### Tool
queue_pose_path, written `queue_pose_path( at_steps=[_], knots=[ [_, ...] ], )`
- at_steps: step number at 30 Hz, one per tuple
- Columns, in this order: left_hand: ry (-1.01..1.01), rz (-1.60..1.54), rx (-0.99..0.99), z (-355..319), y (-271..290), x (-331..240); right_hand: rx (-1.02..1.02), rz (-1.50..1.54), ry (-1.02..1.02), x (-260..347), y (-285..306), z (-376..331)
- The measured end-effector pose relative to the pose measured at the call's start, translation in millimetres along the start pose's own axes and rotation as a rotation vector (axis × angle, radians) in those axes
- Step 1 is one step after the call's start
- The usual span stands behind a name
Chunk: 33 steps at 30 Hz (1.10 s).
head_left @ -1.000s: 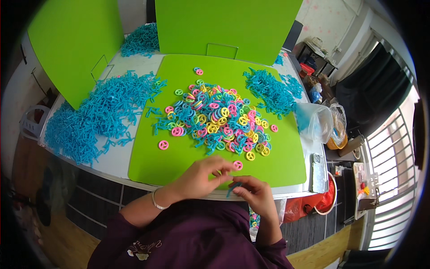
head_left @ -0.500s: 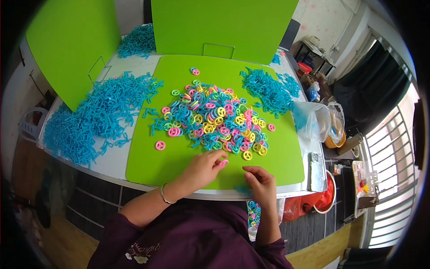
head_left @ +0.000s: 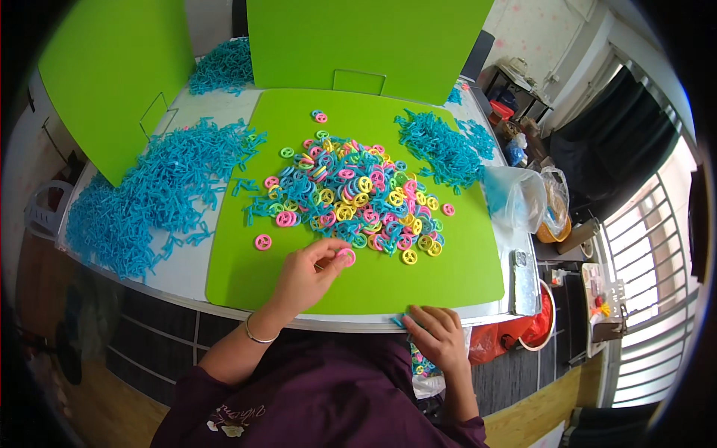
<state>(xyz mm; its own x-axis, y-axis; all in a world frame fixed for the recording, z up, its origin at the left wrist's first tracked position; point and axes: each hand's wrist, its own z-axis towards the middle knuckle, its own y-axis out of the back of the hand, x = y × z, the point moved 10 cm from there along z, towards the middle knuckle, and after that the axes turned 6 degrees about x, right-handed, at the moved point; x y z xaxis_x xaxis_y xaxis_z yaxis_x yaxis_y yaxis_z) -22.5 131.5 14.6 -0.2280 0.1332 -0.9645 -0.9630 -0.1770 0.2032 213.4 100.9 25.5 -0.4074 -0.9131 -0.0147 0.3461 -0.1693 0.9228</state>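
My left hand (head_left: 308, 275) rests on the green mat (head_left: 246, 261), its fingertips pinched on a pink ring (head_left: 345, 256) at the near edge of a heap of pink, yellow, green and blue plastic rings (head_left: 351, 196). My right hand (head_left: 439, 336) is at the table's front edge, fingers curled over the rim beside a small blue piece; I cannot tell whether it holds anything. Below that hand hangs a clear bag (head_left: 422, 369) with coloured pieces in it. A lone pink ring (head_left: 263, 242) lies left of my left hand.
Big heaps of blue plastic pieces lie left of the mat (head_left: 149, 194) and at its far right (head_left: 441, 145). Upright green boards (head_left: 112, 75) stand behind. A plastic bag (head_left: 515, 196), a phone (head_left: 524, 270) and a red bin (head_left: 538, 328) are at the right.
My right hand has dropped from the mat's front to the table edge. My left hand has stretched forward to the pink ring near the heap.
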Motion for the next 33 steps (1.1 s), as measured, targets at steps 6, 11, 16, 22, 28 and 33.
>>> queue_pose_path(
  at_steps=[6,11,16,22,28,33],
  knots=[
    [0.199,-0.405,0.154,-12,-22,17,-0.131,0.347,-0.141,-8,3,4],
    [0.250,-0.494,0.175,-19,-37,25,-0.084,0.636,-0.417,-30,-3,2],
    [0.140,-0.376,0.162,-21,-33,21,-0.226,0.689,-0.647,-52,-13,15],
    [0.121,-0.442,0.062,-21,-29,25,-0.213,1.301,-0.792,-40,-57,52],
    [0.112,-0.615,0.009,-23,-21,26,-0.228,1.290,-0.723,-27,-59,81],
    [0.120,-0.641,-0.018,-23,-19,26,-0.155,1.414,-0.707,-21,-72,80]
  ],
)
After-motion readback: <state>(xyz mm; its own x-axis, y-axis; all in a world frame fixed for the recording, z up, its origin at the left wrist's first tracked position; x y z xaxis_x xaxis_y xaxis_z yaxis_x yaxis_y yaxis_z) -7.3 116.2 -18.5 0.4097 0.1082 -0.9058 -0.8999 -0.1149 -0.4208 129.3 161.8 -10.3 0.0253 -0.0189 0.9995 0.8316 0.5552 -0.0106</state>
